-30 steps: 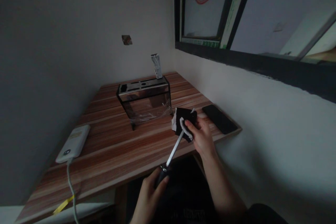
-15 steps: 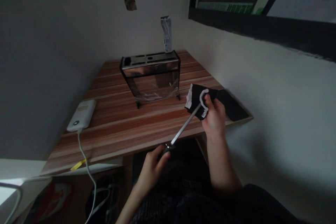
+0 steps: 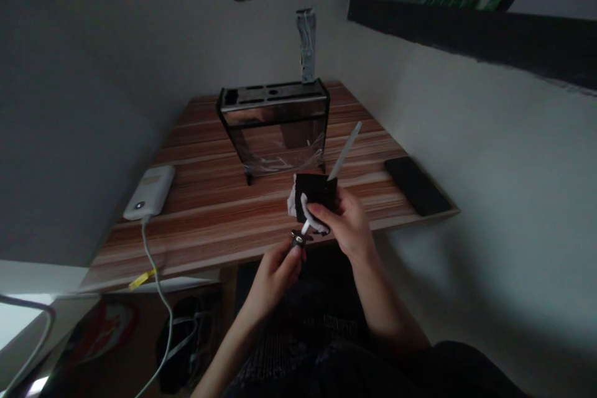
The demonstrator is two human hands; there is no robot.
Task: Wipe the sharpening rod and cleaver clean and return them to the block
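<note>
My left hand [image 3: 280, 267] grips the dark handle of a sharpening steel [image 3: 344, 152], whose pale rod slants up and to the right over the wooden desk [image 3: 209, 199]. My right hand [image 3: 347, 227] is closed on a black cloth with white edging [image 3: 311, 196], wrapped round the rod close to the handle. The rod's upper part sticks out bare above the cloth. Both hands hover just off the desk's front edge.
A metal and clear knife rack [image 3: 275, 121] stands at the middle of the desk, with a wrapped item [image 3: 306, 43] behind it. A white power bank [image 3: 150, 191] with a cable lies at the left, a black phone [image 3: 416, 185] at the right. A wall runs along the right side.
My right hand has slid the cloth down the rod from its tip to near the handle, leaving the upper rod bare. The camera view has tilted down slightly.
</note>
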